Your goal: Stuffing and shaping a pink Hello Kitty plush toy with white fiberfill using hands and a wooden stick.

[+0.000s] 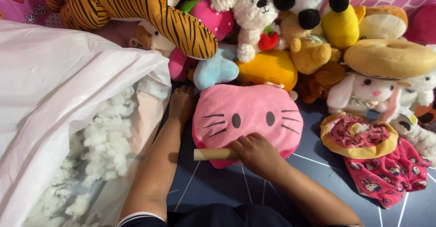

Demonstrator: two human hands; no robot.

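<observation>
Stuffing work is shown mid-way, as far as can be judged; a pink cat-face plush lies face up on the dark blue mat, and it already looks plump, though whether it is fully filled cannot be told. The right hand is closed around a tan cardboard tube, which is held level along the lower edge of the plush, touching it; the far end of the tube is hidden under the fingers, so it cannot be said whether it enters an opening. The left hand is laid flat on the mat just beside the left edge of the plush, fingers spread, nothing gripped, though its fingertips are partly hidden behind the toy. The two hands are kept apart, one at each side of the lower left of the plush.

To the left, a large white plastic bag is seen open, with white fibre filling loose inside; much filling is left in it. Behind the plush a heap of finished toys is piled: a tiger toy, a white teddy, a yellow ring cushion. At the right a flat, unfilled doughnut-shaped cover and a pink printed cover are seen lying limp, so more pieces appear to be waiting.
</observation>
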